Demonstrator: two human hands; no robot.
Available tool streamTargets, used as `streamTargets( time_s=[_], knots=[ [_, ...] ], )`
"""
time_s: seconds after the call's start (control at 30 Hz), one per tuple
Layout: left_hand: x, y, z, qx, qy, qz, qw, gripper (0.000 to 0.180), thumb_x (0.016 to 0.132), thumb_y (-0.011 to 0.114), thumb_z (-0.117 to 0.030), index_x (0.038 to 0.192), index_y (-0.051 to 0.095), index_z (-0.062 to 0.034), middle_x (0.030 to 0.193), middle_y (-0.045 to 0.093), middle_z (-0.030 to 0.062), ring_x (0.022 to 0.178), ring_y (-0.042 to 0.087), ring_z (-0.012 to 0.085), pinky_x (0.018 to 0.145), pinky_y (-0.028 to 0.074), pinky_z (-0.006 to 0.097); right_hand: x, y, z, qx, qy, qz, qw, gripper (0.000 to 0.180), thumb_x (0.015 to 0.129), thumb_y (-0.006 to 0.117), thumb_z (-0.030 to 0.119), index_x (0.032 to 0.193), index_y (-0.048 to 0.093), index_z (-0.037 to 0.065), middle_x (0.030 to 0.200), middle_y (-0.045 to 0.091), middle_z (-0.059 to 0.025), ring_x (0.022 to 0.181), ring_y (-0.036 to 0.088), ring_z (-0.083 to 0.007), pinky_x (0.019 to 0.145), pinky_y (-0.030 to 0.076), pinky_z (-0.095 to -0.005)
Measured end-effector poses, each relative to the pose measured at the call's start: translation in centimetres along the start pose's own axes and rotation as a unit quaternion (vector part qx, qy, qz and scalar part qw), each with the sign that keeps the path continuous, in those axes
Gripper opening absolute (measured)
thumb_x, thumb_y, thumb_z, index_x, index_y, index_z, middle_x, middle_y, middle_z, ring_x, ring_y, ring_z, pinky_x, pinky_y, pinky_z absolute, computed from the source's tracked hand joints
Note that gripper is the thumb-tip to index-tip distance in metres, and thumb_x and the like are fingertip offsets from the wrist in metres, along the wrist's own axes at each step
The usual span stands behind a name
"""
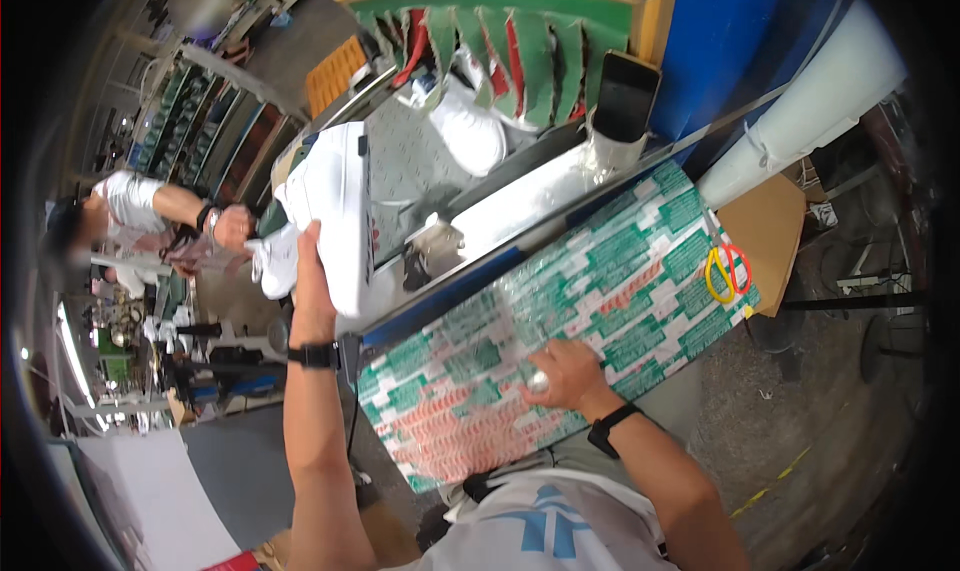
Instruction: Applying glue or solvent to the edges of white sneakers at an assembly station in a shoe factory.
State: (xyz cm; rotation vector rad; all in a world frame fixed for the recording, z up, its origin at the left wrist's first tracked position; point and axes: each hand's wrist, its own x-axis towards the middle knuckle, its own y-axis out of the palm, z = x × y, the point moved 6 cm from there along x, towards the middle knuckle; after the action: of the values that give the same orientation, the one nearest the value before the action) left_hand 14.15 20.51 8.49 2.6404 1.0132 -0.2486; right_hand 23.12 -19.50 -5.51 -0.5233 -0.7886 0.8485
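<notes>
Rising above the left grip (313,281) holding it, white shoe (345,196), right grip (572,374) around a small shiny object (539,382)

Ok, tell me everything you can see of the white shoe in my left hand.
The white shoe looks smooth and plain, perhaps leather or synthetic, with a small dark patch at its upper right edge. It is held roughly lengthwise up and down in view, overlapping the left side of the grey work surface. Your left hand grips it at its left side. A white piece sits beyond that hand; whether it belongs to this shoe is unclear.
</notes>
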Motion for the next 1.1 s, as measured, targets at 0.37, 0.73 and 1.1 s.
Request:
streamTargets(
  time_s=[0.37,0.73,1.1],
  knots=[
    [-25.6,10.2,16.1,0.454,0.047,-0.188,0.869,0.111,0.072,0.101,-0.023,0.161,0.040,0.0021,0.137,0.065,0.0213,0.129,0.065,0.0347,0.110,0.053,0.043,1.3,0.6,0.0,-0.008,0.014,0.007,1.000,0.045,0.079,0.089,0.038,0.114,0.077,0.013,0.102,0.072,-0.0102,0.090,0.071,-0.0352,0.079,0.057,-0.0473],
    [-26.8,3.5,19.7,-0.066,0.011,-0.193,0.979,0.080,0.100,0.087,-0.027,0.164,0.043,-0.0042,0.136,0.070,0.0130,0.114,0.074,0.0209,0.103,0.058,0.035,-5.4,-3.2,8.8,0.209,0.137,0.107,0.962,0.096,0.080,0.087,0.021,0.165,0.048,0.000,0.102,0.073,-0.0116,0.085,0.074,-0.0272,0.077,0.061,-0.0387],
    [-18.0,11.0,5.2,-0.036,0.234,0.026,0.971,0.048,0.106,0.078,-0.017,0.150,0.065,-0.0040,0.133,0.076,0.0178,0.112,0.076,0.0193,0.094,0.064,0.033,-2.1,-0.5,16.3,0.062,-0.095,0.151,0.982,0.112,0.073,0.094,0.035,0.166,0.044,-0.003,0.097,0.071,-0.0135,0.083,0.069,-0.0339,0.078,0.055,-0.0445]
  ],
)
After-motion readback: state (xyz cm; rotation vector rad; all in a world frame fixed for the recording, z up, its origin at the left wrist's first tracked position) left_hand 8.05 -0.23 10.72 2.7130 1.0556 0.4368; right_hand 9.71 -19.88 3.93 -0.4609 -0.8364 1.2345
